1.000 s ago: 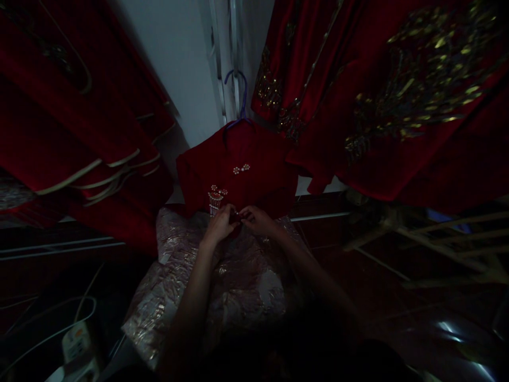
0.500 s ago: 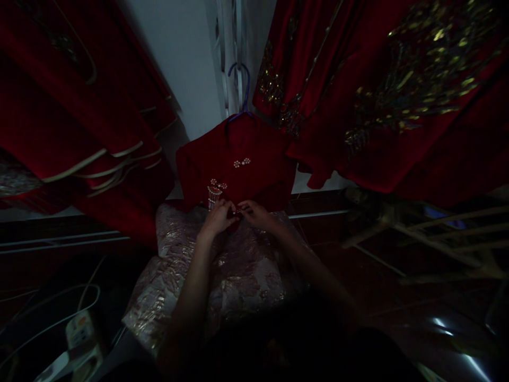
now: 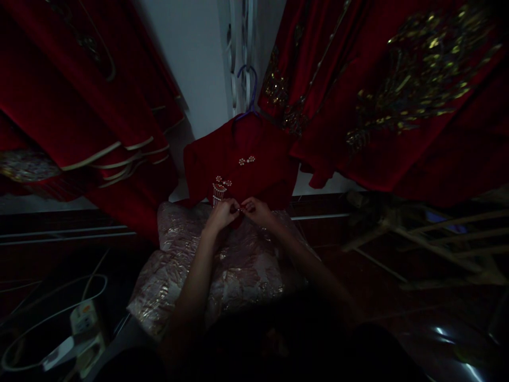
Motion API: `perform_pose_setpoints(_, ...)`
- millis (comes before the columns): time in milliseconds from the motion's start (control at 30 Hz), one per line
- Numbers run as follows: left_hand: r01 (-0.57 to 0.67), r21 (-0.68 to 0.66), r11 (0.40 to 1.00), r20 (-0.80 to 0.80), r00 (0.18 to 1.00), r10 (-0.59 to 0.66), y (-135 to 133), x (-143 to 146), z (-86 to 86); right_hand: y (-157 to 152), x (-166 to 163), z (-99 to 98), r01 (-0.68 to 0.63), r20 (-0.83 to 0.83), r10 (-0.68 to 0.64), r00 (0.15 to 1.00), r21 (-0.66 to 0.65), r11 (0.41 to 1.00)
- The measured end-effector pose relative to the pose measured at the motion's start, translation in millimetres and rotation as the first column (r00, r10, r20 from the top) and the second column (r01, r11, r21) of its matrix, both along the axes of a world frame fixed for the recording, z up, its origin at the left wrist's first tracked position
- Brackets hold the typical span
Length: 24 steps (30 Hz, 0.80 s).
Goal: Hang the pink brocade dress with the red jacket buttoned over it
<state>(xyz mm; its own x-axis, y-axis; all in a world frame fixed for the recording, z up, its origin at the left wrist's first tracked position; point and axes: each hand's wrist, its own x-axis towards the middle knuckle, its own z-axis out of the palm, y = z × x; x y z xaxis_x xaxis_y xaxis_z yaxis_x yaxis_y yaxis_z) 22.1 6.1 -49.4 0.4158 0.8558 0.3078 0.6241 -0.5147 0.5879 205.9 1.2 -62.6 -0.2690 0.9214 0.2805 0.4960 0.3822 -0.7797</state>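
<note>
A small red garment [image 3: 242, 170] hangs on a purple hanger [image 3: 248, 90] against the white wall. It carries pearl clasps [image 3: 246, 160] and a pearl tassel [image 3: 218, 193]. My left hand [image 3: 222, 213] and my right hand [image 3: 257, 210] meet at its lower front edge, fingers pinched together on a small pearl fastener [image 3: 240, 209] between them. Below my forearms lies a pale pink, gold-patterned fabric [image 3: 234, 265].
Red embroidered robes hang at the left [image 3: 79, 106] and right [image 3: 397, 95]. A white power strip with cables [image 3: 81, 329] lies on the dark floor at the lower left. A wooden rack [image 3: 429, 239] stands at the right.
Both hands have stayed pinched at the garment's lower edge and sit slightly higher in view. The camera has shifted a little to the left.
</note>
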Motion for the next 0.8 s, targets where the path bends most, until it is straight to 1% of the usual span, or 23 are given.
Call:
perform_pose_setpoints(167, 0.029, -0.093, 0.995, 0.129, 0.992, -0.016, 1, -2, -4.5, 3, 2, -1.8, 0.011, -0.024, -0.012, 1.0, -0.019, 1.0)
perform_pose_setpoints(300, 0.045, -0.131, 0.99, 0.17, 0.985, -0.023, 1, -3, -4.0, 5, 4, 0.1, -0.007, -0.048, 0.004, 0.999, -0.049, 0.999)
perform_pose_setpoints(400, 0.007, -0.124, 0.992, 0.17, 0.985, 0.015, 1, -4, -3.9, 5, 5, 1.7, -0.021, -0.085, 0.015, 0.996, -0.076, 0.997)
perform_pose_setpoints(500, -0.026, -0.067, 0.997, 0.163, 0.986, 0.036, 1, -5, -4.0, 5, 5, 2.9, -0.025, -0.095, 0.014, 0.995, -0.11, 0.994)
perform_pose_setpoints(600, -0.033, -0.019, 0.999, 0.162, 0.986, 0.036, 0, -8, -4.1, 5, 4, 3.9, -0.034, -0.089, 0.021, 0.996, -0.14, 0.99)
perform_pose_setpoints(700, -0.022, -0.061, 0.998, 0.181, 0.983, 0.033, -2, -10, -5.7, 4, 3, 5.9, -0.046, -0.101, 0.031, 0.994, -0.156, 0.987)
perform_pose_setpoints(800, 0.016, -0.107, 0.994, 0.272, 0.962, 0.014, -2, -7, -9.9, 4, 6, 10.3, -0.066, -0.125, 0.043, 0.991, -0.192, 0.979)
